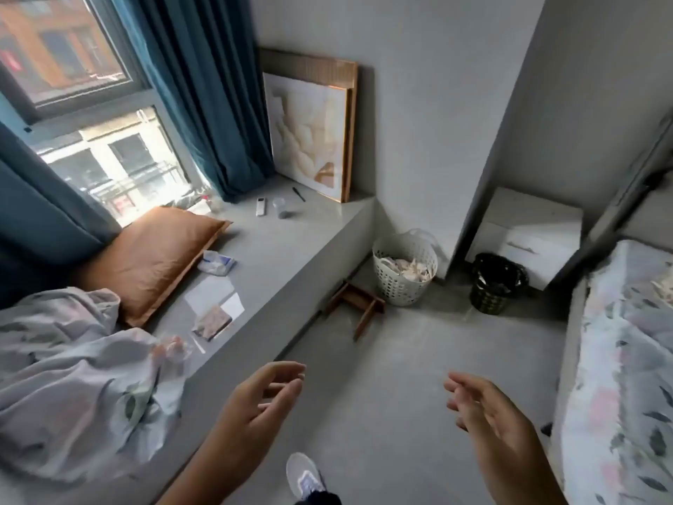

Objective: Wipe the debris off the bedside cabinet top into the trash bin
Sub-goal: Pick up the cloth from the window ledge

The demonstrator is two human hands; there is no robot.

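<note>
Bedside cabinet [528, 227]: white, far right corner beside the bed [626, 359]; top looks bare, though any debris is too small to make out. Trash bin [497, 284]: black-lined, on the floor touching the cabinet front, handy for sweeping into. Left hand [255, 406] and right hand [491, 420]: fingers loosely spread, holding nothing, well short of both.

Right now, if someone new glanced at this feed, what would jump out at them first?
Both bare hands, the left hand and right hand, hang open and empty low in the foreground over the grey floor. Beyond them, the black-lined trash bin stands on the floor in front of the white bedside cabinet, with a white perforated basket of scraps to its left by the window ledge.
</note>
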